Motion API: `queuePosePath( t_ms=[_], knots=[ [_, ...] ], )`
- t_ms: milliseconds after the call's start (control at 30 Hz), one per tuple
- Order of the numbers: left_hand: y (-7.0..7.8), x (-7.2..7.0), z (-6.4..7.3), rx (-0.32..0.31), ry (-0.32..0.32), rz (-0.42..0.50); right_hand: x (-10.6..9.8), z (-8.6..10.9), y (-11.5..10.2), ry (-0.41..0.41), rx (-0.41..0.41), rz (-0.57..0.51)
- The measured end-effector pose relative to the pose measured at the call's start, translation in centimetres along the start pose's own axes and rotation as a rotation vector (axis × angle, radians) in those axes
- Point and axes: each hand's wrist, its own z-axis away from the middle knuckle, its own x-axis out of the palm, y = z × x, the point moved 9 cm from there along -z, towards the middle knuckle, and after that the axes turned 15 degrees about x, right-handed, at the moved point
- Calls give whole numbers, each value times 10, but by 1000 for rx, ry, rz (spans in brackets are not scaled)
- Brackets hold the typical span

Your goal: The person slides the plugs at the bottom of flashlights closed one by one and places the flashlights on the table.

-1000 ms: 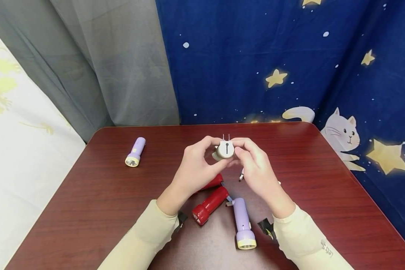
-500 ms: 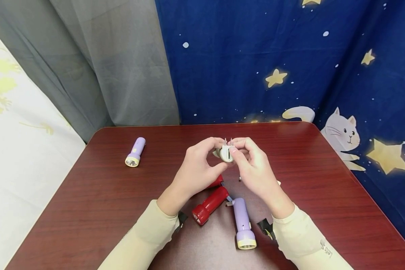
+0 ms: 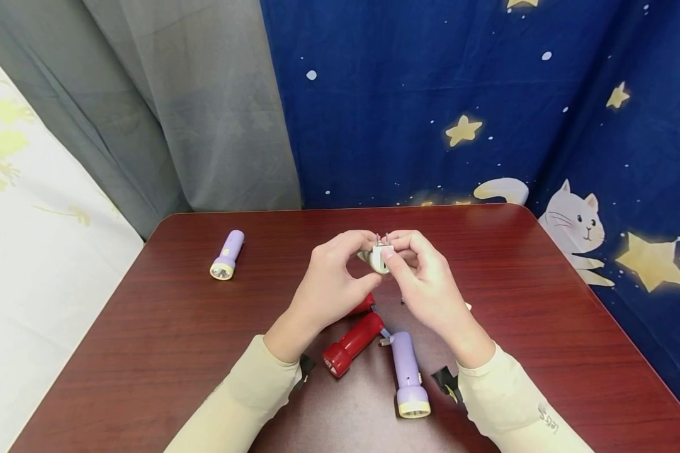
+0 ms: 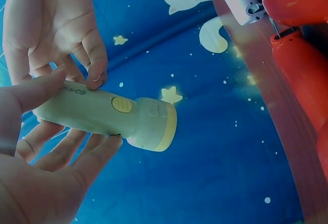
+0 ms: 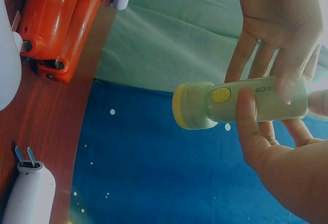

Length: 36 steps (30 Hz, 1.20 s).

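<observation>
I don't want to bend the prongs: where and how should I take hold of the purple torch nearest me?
Probably by the middle of its barrel, from above, pinching its left and right sides. It lies flat, wider head toward you, slimmer barrel uncovered on top. Its prongs jut left at the far end, close to the nearer red torch, so avoid that end.

Right hand's (image 3: 430, 288) thumb (image 3: 397, 265) shifted from beside pale flashlight's (image 4: 105, 111) pronged end (image 3: 377, 258) onto it, partly covering slot; end slightly lower.
</observation>
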Motion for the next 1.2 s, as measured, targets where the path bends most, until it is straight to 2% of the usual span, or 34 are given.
queuePosePath(
  t_ms=[433, 733, 1200],
  knots=[
    [2, -1, 0, 3, 17, 3, 3, 3, -2, -17, -13, -8],
    [1, 0, -1, -1, -2, -11, 2, 4, -5, -15, -21, 1],
    [7, -4, -4, 40, 27, -13, 2, 6, -8, -27, -41, -22]
  ],
)
